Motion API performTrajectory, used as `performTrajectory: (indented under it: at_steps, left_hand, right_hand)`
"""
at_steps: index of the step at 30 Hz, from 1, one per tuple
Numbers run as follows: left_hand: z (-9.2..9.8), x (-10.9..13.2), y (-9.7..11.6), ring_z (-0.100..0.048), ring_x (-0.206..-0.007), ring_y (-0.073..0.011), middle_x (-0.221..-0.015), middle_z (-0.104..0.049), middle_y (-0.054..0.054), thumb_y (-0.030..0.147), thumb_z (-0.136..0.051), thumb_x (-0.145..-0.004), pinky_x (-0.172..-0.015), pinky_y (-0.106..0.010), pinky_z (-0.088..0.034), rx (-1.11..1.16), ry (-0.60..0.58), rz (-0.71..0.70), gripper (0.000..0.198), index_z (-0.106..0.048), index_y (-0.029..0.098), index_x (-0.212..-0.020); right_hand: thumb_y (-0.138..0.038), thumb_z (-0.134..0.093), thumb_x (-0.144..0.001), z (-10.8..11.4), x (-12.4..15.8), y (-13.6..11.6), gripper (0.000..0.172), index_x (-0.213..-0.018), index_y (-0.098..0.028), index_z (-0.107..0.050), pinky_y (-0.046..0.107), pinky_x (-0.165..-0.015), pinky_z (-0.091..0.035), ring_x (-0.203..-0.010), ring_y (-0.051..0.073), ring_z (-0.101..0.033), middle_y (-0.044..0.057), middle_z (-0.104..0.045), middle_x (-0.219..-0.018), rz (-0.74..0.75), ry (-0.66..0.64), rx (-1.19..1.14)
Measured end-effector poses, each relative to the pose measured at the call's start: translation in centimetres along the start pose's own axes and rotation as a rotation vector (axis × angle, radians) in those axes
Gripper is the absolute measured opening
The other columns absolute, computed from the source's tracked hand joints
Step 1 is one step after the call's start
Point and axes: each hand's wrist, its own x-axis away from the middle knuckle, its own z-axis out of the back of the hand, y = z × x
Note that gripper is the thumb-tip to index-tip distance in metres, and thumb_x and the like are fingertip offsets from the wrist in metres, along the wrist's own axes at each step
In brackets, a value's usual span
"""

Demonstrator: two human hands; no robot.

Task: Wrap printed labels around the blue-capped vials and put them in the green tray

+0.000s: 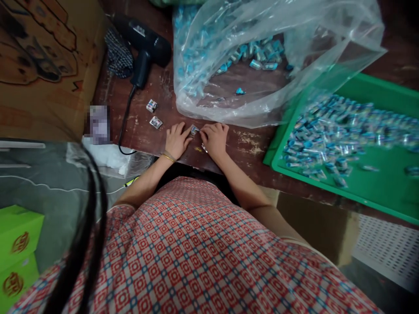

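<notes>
Small printed piece lies between the fingertips of the 2 hands, near the front edge of the dark red-brown surface. It sits at a slant, but the fingers cover so much that I cannot tell its long axis or which end leads. The left hand is partly curled, thumb and index finger pinching the piece from its left side. The right hand is bent with its fingertips at the piece's right side; I cannot tell whether it grips or only touches. A small pale item shows beneath the right hand.

Open room is tight forward, where the rim of a crinkled clear plastic bag lies just beyond the fingers. A bare, scuffed stretch separates the right hand from the smooth green plastic tray. To the left, 2 boxy printed packets lie near the hand, with a dark heat gun farther off and its cord looping toward the front edge. Short clear cylinders with blue ends fill much of the bag; similar glossy cylinders lie heaped in the tray.
</notes>
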Motion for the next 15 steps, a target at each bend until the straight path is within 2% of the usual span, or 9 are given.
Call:
performTrajectory:
  at_steps: [2, 3, 4, 6, 8, 10, 13, 15]
  left_hand:
    - [-0.4, 0.0, 0.6, -0.060, -0.125, -0.0306, -0.131, -0.071, -0.014, 0.039, -0.072, -0.094, -0.110, -0.046, -0.045, 0.292, 0.075, 0.062, 0.030, -0.077, 0.022, -0.118]
    - [-0.7, -0.1, 0.8, -0.066, -0.111, -0.0259, -0.114, -0.075, -0.011, 0.042, -0.073, -0.093, -0.102, -0.040, -0.050, 0.480, 0.106, 0.121, 0.027, -0.077, 0.020, -0.108]
    - [-0.9, -0.3, 1.1, -0.068, -0.095, -0.0210, -0.098, -0.076, -0.008, 0.045, -0.073, -0.093, -0.090, -0.034, -0.053, 0.667, 0.124, 0.193, 0.027, -0.075, 0.019, -0.098]
    - [-1.0, -0.6, 1.3, -0.063, -0.070, -0.0132, -0.076, -0.070, -0.002, 0.047, -0.073, -0.092, -0.068, -0.024, -0.049, 0.967, 0.115, 0.342, 0.030, -0.068, 0.018, -0.086]
    - [-0.8, -0.8, 1.3, -0.060, -0.060, -0.0093, -0.070, -0.068, 0.001, 0.045, -0.076, -0.090, -0.057, -0.020, -0.042, 1.128, 0.064, 0.443, 0.032, -0.062, 0.017, -0.083]
    - [-0.2, -0.8, 1.1, -0.062, -0.057, -0.0082, -0.072, -0.071, 0.000, 0.044, -0.077, -0.089, -0.052, -0.019, -0.039, 1.198, -0.014, 0.490, 0.033, -0.058, 0.017, -0.083]
    - [0.6, -0.6, 1.0, -0.064, -0.055, -0.0081, -0.075, -0.073, -0.001, 0.044, -0.079, -0.087, -0.051, -0.018, -0.040, 1.251, -0.127, 0.532, 0.036, -0.055, 0.018, -0.085]
    - [1.0, -0.4, 1.1, -0.066, -0.056, -0.0080, -0.075, -0.074, 0.000, 0.044, -0.083, -0.083, -0.052, -0.018, -0.043, 1.266, -0.162, 0.531, 0.038, -0.056, 0.018, -0.086]
  right_hand:
    - [-0.032, -0.055, -0.106, 1.0, 0.7, -0.9, 0.026, -0.107, -0.024, -0.080, 0.053, -0.106, -0.040, -0.109, 0.029, -0.064, 0.007, -0.081, -0.118, 0.011, 0.034, -0.030]
    - [-0.034, -0.055, -0.106, 1.5, 1.0, -1.4, 0.026, -0.110, -0.024, -0.080, 0.052, -0.105, -0.041, -0.109, 0.028, -0.066, 0.007, -0.080, -0.119, 0.038, 0.034, -0.051]
    - [-0.035, -0.055, -0.106, 1.9, 1.0, -1.7, 0.027, -0.113, -0.025, -0.079, 0.051, -0.104, -0.043, -0.109, 0.028, -0.066, 0.008, -0.080, -0.120, 0.074, 0.025, -0.082]
    - [-0.037, -0.054, -0.106, 2.6, 0.0, -1.6, 0.030, -0.119, -0.024, -0.077, 0.048, -0.102, -0.048, -0.112, 0.028, -0.068, 0.010, -0.079, -0.122, 0.123, 0.017, -0.160]
    - [-0.037, -0.049, -0.108, 3.0, -2.8, -0.4, 0.033, -0.124, -0.022, -0.073, 0.046, -0.102, -0.051, -0.116, 0.028, -0.068, 0.012, -0.077, -0.125, 0.099, 0.055, -0.211]
    - [-0.034, -0.044, -0.108, 2.8, -7.1, 1.3, 0.033, -0.124, -0.021, -0.070, 0.047, -0.105, -0.051, -0.117, 0.029, -0.067, 0.013, -0.075, -0.127, 0.019, 0.079, -0.190]
    - [-0.030, -0.054, -0.104, 1.3, -13.5, 2.9, 0.025, -0.122, -0.018, -0.067, 0.049, -0.110, -0.049, -0.120, 0.031, -0.065, 0.016, -0.073, -0.126, -0.081, -0.061, -0.073]
    - [-0.025, -0.060, -0.101, 0.3, -16.0, 3.1, 0.027, -0.126, -0.015, -0.063, 0.047, -0.112, -0.047, -0.122, 0.031, -0.063, 0.017, -0.071, -0.129, -0.087, -0.163, -0.004]
